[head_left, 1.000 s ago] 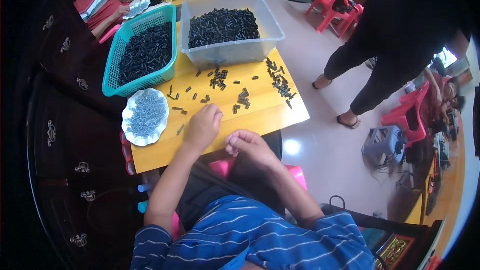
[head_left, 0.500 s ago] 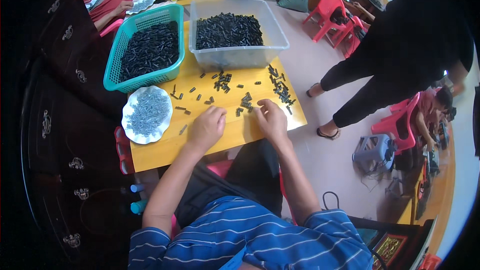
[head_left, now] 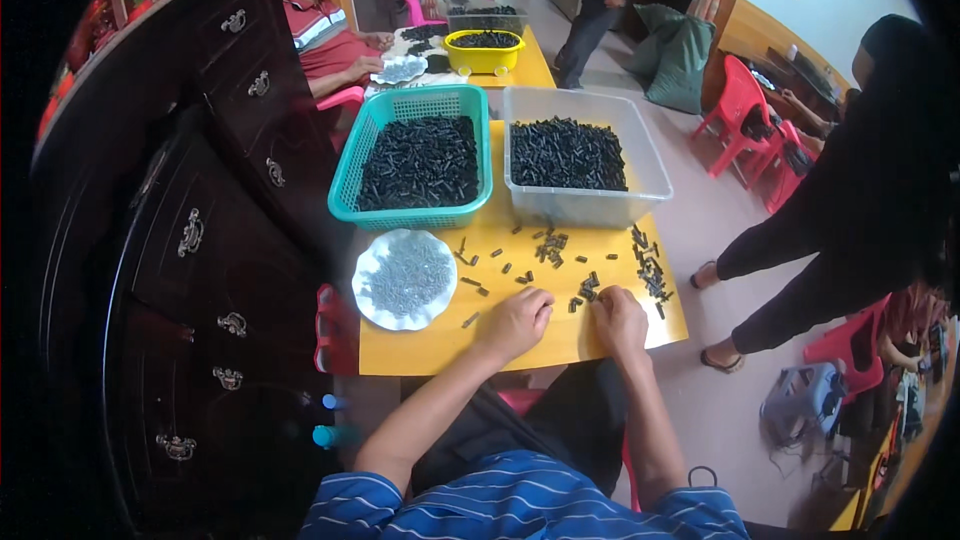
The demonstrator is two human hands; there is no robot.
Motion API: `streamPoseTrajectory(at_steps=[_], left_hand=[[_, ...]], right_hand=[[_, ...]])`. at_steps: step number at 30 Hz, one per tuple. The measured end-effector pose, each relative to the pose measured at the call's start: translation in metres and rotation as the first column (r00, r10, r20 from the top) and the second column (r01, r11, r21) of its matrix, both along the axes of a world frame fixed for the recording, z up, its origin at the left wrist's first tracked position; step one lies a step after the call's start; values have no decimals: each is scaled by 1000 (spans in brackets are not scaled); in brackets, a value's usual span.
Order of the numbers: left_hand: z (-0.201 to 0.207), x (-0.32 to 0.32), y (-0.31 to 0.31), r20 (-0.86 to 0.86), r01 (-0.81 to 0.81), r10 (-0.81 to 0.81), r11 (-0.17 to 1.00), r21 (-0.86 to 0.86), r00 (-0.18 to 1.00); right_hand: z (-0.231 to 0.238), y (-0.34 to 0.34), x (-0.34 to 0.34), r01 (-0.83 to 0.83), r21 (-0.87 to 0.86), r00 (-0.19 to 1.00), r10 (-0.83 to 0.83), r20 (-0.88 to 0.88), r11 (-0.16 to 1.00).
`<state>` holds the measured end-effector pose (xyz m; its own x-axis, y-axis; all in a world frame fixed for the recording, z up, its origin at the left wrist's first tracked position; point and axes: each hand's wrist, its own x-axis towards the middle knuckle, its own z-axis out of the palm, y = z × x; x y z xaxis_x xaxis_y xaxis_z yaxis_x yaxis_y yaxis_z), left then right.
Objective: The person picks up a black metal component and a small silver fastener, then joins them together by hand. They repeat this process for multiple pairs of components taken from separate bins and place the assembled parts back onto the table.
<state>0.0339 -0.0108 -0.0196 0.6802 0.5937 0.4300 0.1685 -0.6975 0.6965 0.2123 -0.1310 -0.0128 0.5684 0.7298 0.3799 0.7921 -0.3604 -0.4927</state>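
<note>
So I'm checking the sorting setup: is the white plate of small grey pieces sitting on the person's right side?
No, the white plate lies left of the left hand, near the table's left edge.

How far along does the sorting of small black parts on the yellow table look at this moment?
Looks mid-way. Done: the teal plastic basket and the clear plastic tub each hold a deep layer of black pieces. In hand: left hand and right hand rest on the yellow table by loose black pieces. Left: those scattered pieces, and the white plate of grey screws.
</note>
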Motion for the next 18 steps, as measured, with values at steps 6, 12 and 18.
streamPoseTrajectory(at_steps=[6, 12, 18], left_hand=[[-3, -1, 8, 19, 0, 0, 1000, -1, 1000], [1, 5, 9, 5, 5, -5, 1000, 18, 1000], [-5, 6, 4, -35, -51, 53, 997, 58, 998]], right_hand=[[0, -2, 2, -41, 91, 991, 52, -123, 995], [-8, -9, -4, 15, 425, 608, 329, -723, 905], [0, -19, -15, -27, 482, 440, 443, -781, 876]])
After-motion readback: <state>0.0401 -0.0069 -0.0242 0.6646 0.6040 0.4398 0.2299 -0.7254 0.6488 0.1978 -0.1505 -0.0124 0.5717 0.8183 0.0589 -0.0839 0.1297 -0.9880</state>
